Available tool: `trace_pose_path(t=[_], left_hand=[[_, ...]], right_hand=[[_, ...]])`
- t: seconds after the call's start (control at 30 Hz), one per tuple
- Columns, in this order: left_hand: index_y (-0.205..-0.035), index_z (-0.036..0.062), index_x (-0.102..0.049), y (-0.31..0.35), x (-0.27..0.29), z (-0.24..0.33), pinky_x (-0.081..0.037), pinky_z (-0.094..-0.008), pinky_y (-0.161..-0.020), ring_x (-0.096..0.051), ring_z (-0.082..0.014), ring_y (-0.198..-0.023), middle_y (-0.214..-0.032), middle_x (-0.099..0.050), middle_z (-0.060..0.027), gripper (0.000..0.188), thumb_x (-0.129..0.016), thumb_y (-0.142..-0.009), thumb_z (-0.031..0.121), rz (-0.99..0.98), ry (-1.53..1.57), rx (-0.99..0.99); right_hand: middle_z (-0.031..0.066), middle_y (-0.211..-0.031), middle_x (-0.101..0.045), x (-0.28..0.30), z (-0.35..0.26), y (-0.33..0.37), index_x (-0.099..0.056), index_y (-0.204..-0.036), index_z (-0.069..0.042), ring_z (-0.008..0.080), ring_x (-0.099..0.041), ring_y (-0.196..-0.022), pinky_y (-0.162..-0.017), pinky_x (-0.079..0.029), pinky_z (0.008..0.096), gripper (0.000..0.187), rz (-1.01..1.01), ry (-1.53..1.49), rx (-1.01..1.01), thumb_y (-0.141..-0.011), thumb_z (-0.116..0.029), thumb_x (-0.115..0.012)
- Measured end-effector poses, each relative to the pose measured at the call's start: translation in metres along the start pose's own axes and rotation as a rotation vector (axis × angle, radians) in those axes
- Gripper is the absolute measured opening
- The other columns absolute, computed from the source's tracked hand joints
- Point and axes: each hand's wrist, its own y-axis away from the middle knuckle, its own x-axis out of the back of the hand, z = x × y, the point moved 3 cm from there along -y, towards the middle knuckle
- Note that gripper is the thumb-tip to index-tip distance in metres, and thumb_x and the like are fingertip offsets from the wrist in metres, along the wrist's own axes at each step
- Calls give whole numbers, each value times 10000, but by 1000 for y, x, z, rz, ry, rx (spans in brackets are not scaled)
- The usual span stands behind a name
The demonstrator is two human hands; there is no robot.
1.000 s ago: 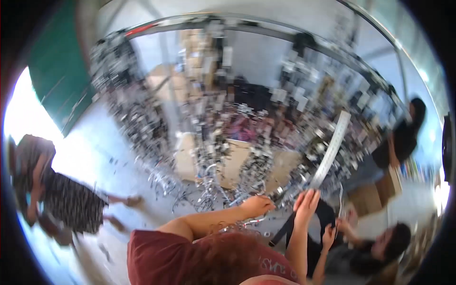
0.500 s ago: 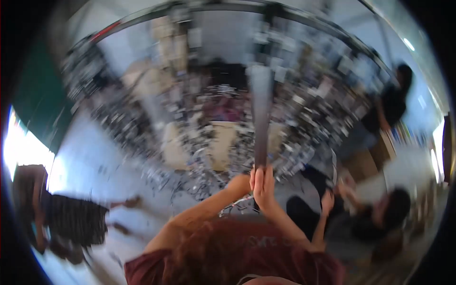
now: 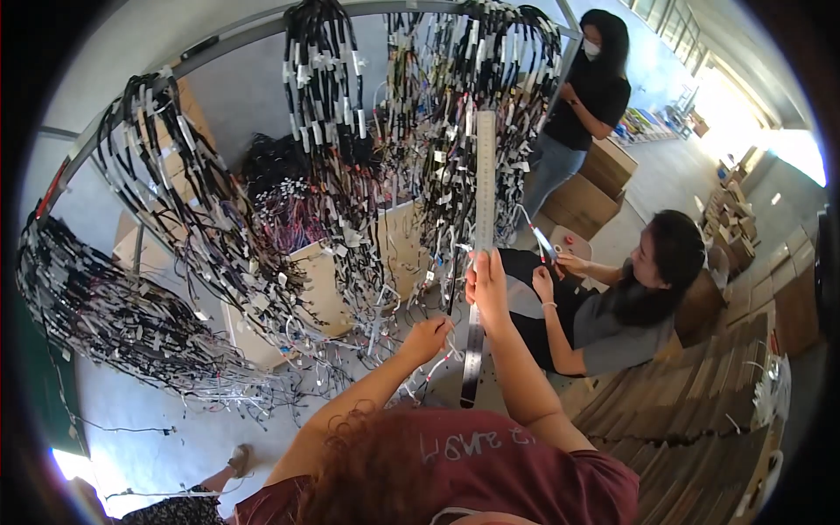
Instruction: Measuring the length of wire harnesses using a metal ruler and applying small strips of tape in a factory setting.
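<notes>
My right hand (image 3: 487,293) is closed around a long steel ruler (image 3: 486,184), which stands nearly upright with its lower part hanging below my fist. To its left, my left hand (image 3: 426,339) is closed, its fingertips pinching a thin black cable (image 3: 451,296) that runs alongside the ruler. Loose white and red wire ends (image 3: 448,357) hang just below that hand. In front of both hands hangs a thick bundle of black cables (image 3: 455,166) with white tags and connectors.
More cable bundles (image 3: 324,96) hang from a curved-looking metal rail (image 3: 254,37). Cardboard boxes (image 3: 402,241) stand beneath them. A seated person (image 3: 630,306) works with wires at right; another person (image 3: 586,96) stands behind. Flattened cardboard (image 3: 682,411) is stacked at lower right.
My view has turned to the right and sharpened from blur. My hands have separated slightly, the right one now higher along the ruler, whose lower end shows below it.
</notes>
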Motion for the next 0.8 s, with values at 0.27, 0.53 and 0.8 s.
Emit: trace_pose_path(t=[0.27,0.53,0.8], left_hand=[[-873,53,-567,-1,-1,5,-426,-281,-520,-562,-159,-501,-531,-549,-75,271,-407,-830,267,-15,36,18],[-871,59,-565,1,1,5,-426,-292,-519,-565,-174,-505,-519,-544,-74,269,-399,-832,266,-3,20,14],[-801,47,-524,9,-2,17,-437,-333,-509,-570,-232,-506,-517,-541,-102,250,-408,-839,265,48,-38,-16]], right_hand=[[-18,-521,-357,-7,-8,-12,-422,-910,-76,63,-280,-327,-304,-218,216,255,11,61,26,-871,-322,-364],[-18,-519,-357,-11,-13,-16,-423,-912,-84,59,-269,-316,-297,-221,214,266,12,81,28,-871,-341,-366],[49,-507,-452,-13,-12,-27,-386,-860,-75,131,-405,-308,-283,-321,245,246,-29,204,108,-877,-317,-349]])
